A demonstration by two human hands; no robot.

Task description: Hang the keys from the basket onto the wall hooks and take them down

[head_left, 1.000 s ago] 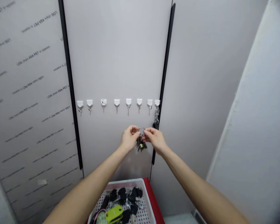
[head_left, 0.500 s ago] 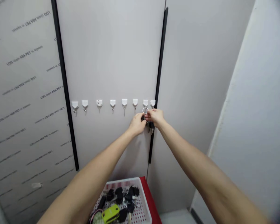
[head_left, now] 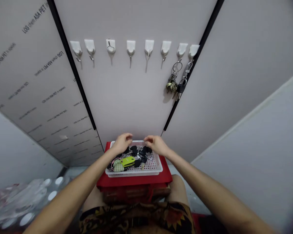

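My left hand (head_left: pixel 123 142) hovers over the back left of a white plastic basket (head_left: pixel 134 174), fingers apart and holding nothing. Over the back right rim, my right hand (head_left: pixel 156 144) also has loosely curled, parted fingers with nothing in them. Inside the basket lie several black-headed keys (head_left: pixel 143 152), a yellow-green key holder (head_left: pixel 127 161) and a pale green charm (head_left: pixel 118 165). On the wall, a ring of keys with bronze round charms (head_left: pixel 172 85) hangs from the second hook from the right. A black-headed key bunch (head_left: pixel 182 86) hangs by a clip from the rightmost hook.
Several white adhesive hooks (head_left: pixel 131 47) run in a row across the grey cabinet panel. Black strips (head_left: pixel 70 65) edge the panel. The basket stands on a red box (head_left: pixel 136 181) between my knees. Plastic-wrapped bottles (head_left: pixel 26 198) lie at lower left.
Both hands have let go of the key ring on the second hook from the right and come down to the basket. The view has tilted downward.
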